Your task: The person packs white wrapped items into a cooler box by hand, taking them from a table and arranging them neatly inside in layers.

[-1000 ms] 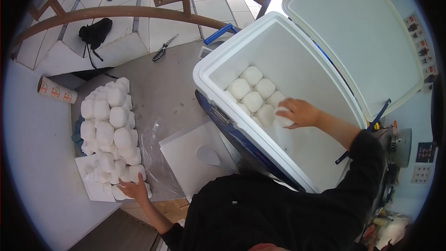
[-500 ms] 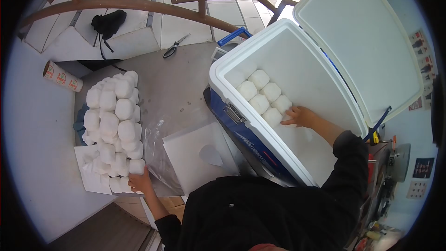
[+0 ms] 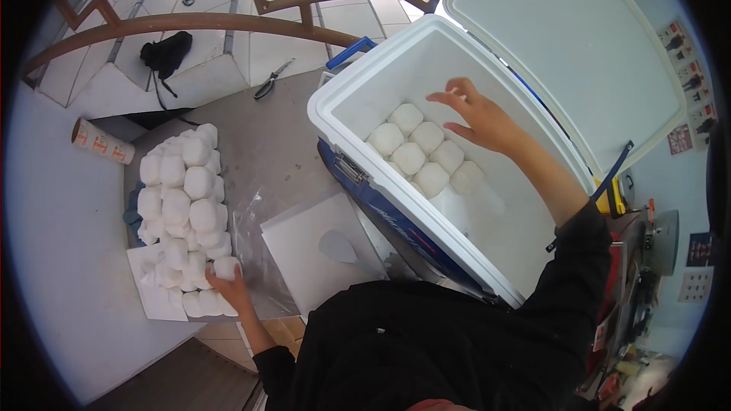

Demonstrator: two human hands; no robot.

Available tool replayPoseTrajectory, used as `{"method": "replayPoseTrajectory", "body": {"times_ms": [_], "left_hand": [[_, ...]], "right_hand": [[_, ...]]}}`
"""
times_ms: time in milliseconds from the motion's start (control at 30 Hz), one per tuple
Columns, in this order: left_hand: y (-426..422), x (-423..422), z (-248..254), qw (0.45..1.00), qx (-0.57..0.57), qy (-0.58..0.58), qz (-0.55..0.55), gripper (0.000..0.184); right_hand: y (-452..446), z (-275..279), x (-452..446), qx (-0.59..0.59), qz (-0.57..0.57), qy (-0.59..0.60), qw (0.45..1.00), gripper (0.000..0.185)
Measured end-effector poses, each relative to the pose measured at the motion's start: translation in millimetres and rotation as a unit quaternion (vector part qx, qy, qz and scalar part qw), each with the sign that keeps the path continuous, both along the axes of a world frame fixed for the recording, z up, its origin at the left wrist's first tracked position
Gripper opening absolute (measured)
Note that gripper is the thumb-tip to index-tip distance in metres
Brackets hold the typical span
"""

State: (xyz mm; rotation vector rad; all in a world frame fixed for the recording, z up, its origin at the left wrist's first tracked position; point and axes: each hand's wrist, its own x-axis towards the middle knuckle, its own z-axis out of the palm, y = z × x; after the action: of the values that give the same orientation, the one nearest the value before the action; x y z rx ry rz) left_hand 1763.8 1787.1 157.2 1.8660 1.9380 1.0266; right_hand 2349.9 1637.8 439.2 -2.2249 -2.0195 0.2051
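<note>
At the lower end of a stacked pile of white rounded pieces [image 3: 173,176], my left hand [image 3: 227,287] has its fingers around one white piece [image 3: 226,267]. My right hand [image 3: 481,119] is raised over the open white-lined cooler [image 3: 329,112], fingers apart, holding nothing. Below it, several white pieces [image 3: 426,137] lie side by side in rows on the cooler's floor, beside a thin translucent sheet [image 3: 476,209]. The cooler's lid [image 3: 567,46] is tipped back.
White sheets [image 3: 312,251] with a pale scraper [image 3: 337,246] lie between pile and cooler, by clear plastic film [image 3: 255,259]. Scissors [image 3: 272,79] are farther back. A printed roll [image 3: 103,141] stands at the left; a black bag [image 3: 165,54] rests on the ledge.
My right hand has let go of a white piece in the cooler and lifted away toward the back. My left hand has closed around a piece at the pile's near end.
</note>
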Motion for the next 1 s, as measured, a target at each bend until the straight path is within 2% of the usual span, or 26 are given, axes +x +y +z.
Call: {"method": "replayPoseTrajectory", "body": {"times_ms": [67,133,200,233,300,333,400,433,467,500,533,567,600,633,667,700,733,767,800,833,867,900,933,1000], "left_hand": [[-3.1,22.4,19.1,0.994,-0.050,-0.099,-0.005,0.082],[0.0,45.5,45.9,0.996,-0.007,-0.093,0.017,0.081],[-3.4,81.9,90.1,0.983,0.051,-0.173,-0.010,0.080],[-16.1,110.5,131.1,0.962,0.035,-0.258,-0.084,0.085],[-41.2,168.5,211.7,0.880,-0.026,-0.427,-0.208,0.095],[-57.3,186.9,240.4,0.822,-0.068,-0.496,-0.273,0.099],[-74.8,205.3,261.9,0.804,-0.061,-0.445,-0.389,0.100],[-73.0,204.3,273.2,0.809,-0.052,-0.443,-0.383,0.100],[-67.3,203.6,282.9,0.732,-0.089,-0.517,-0.434,0.094],[-60.1,200.6,287.7,0.646,-0.126,-0.583,-0.476,0.088],[-42.0,183.1,278.5,0.765,-0.054,-0.453,-0.454,0.078],[-15.7,154.4,260.5,0.856,0.017,-0.305,-0.418,0.068],[11.4,125.8,241.8,0.918,0.052,-0.221,-0.325,0.062],[38.4,93.2,216.5,0.961,0.087,-0.134,-0.226,0.056],[61.5,54.6,185.7,0.972,0.041,-0.216,-0.088,0.043],[89.8,1.1,143.6,0.968,0.059,-0.244,-0.008,0.042],[107.8,-41.0,118.7,0.970,0.099,-0.216,0.058,0.040],[124.5,-85.4,99.6,0.985,0.142,-0.038,0.086,0.043],[137.9,-128.3,79.9,0.968,0.177,0.141,0.112,0.045],[148.4,-164.9,64.0,0.968,0.173,0.142,0.117,0.045],[157.4,-194.9,53.3,0.975,0.025,0.152,0.162,0.057],[167.6,-217.9,42.0,0.959,-0.121,0.158,0.203,0.070],[177.9,-234.3,32.7,0.958,-0.121,0.157,0.209,0.070],[188.8,-258.2,21.5,0.967,-0.152,-0.130,0.158,0.098]], "right_hand": [[14.2,25.0,-28.0,0.158,0.087,0.030,0.983,0.052],[25.3,43.3,-66.1,0.299,0.204,0.024,0.932,0.046],[25.3,61.5,-116.8,0.219,0.187,0.195,0.937,0.047],[32.9,61.1,-142.9,0.310,0.293,0.068,0.902,0.047],[47.0,57.5,-188.7,0.411,0.400,-0.051,0.818,0.049],[51.5,52.0,-206.0,0.370,0.367,-0.098,0.848,0.042],[53.2,52.3,-217.4,0.332,0.337,-0.143,0.869,0.038],[49.5,57.8,-209.2,0.282,0.329,-0.091,0.897,0.041],[46.3,62.9,-196.7,0.227,0.323,-0.040,0.918,0.044],[41.8,66.8,-177.2,0.264,0.293,-0.075,0.916,0.048],[35.9,69.8,-150.1,0.301,0.259,-0.108,0.911,0.053],[25.8,71.3,-117.8,0.318,0.220,-0.114,0.915,0.068],[16.3,65.1,-91.5,0.343,0.147,-0.126,0.919,0.080],[5.3,54.1,-64.0,0.297,0.093,-0.112,0.944,0.088],[-7.3,38.8,-43.2,0.188,0.071,-0.120,0.972,0.086],[-19.3,18.5,-29.3,0.080,0.045,-0.127,0.988,0.085],[-28.5,-0.5,-22.7,-0.067,0.081,-0.107,0.989,0.079],[-36.2,-21.7,-20.6,-0.214,0.116,-0.085,0.966,0.073],[-43.2,-44.5,-20.8,-0.297,0.148,-0.060,0.941,0.072],[-51.8,-66.9,-21.1,-0.315,0.158,-0.052,0.934,0.071],[-59.4,-88.1,-24.1,-0.313,0.159,-0.045,0.935,0.070],[-65.8,-106.7,-26.2,-0.301,0.150,-0.037,0.941,0.069],[-70.3,-120.8,-28.8,-0.289,0.134,-0.031,0.947,0.068],[-72.7,-135.7,-27.2,-0.272,0.107,-0.027,0.956,0.066]]}}
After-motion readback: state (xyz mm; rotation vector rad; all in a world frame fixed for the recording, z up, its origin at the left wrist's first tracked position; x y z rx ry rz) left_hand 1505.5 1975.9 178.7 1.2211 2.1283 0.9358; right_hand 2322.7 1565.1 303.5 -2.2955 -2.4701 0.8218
